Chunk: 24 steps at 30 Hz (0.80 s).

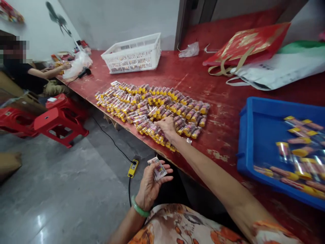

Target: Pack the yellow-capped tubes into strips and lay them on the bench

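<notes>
Many small clear tubes with yellow ends (119,101) lie in packed rows on the red table (220,118). My right hand (166,127) reaches over the near part of these rows, its fingers bent down onto the tubes; what they pinch, if anything, is too small to tell. Below the table edge, my left hand (152,179) is palm up, with a green bangle on the wrist. Its thumb rests on a small stack of printed cards or labels (159,171), and the other fingers stretch out beneath.
A blue tray (245,135) with loose tubes stands at the right. Behind the rows is a white basket (132,56). Bags (254,40) lie at the back right. A person (22,73) sits at the far left near red stools (61,123). A yellow power strip (133,168) is below.
</notes>
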{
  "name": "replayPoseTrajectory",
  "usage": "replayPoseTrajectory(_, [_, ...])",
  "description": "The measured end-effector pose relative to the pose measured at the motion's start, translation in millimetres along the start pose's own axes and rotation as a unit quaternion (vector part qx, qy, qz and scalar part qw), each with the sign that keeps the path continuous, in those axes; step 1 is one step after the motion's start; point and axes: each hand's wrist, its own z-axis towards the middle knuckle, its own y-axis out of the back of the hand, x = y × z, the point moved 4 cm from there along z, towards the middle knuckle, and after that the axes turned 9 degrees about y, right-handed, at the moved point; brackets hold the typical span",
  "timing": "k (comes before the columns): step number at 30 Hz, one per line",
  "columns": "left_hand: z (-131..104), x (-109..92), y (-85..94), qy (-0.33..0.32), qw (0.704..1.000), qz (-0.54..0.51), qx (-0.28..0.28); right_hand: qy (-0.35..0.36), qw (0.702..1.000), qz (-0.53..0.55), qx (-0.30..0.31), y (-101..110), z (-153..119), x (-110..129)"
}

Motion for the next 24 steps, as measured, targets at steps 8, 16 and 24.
replayPoseTrajectory(8, [4.8,-6.3,-0.2,-0.032,0.999,0.029,-0.01,0.177,0.96,-0.184,-0.112,45.3,-28.0,26.9])
replayPoseTrajectory(16, [9.4,20.8,-28.4,0.023,0.995,0.09,0.041,0.01,0.867,-0.447,-0.219,291.1,-101.7,-39.2])
replayPoseTrajectory(24, [8.7,55.3,-60.2,0.055,0.988,0.121,0.083,-0.13,0.886,-0.427,-0.122,361.0,-80.9,-124.4])
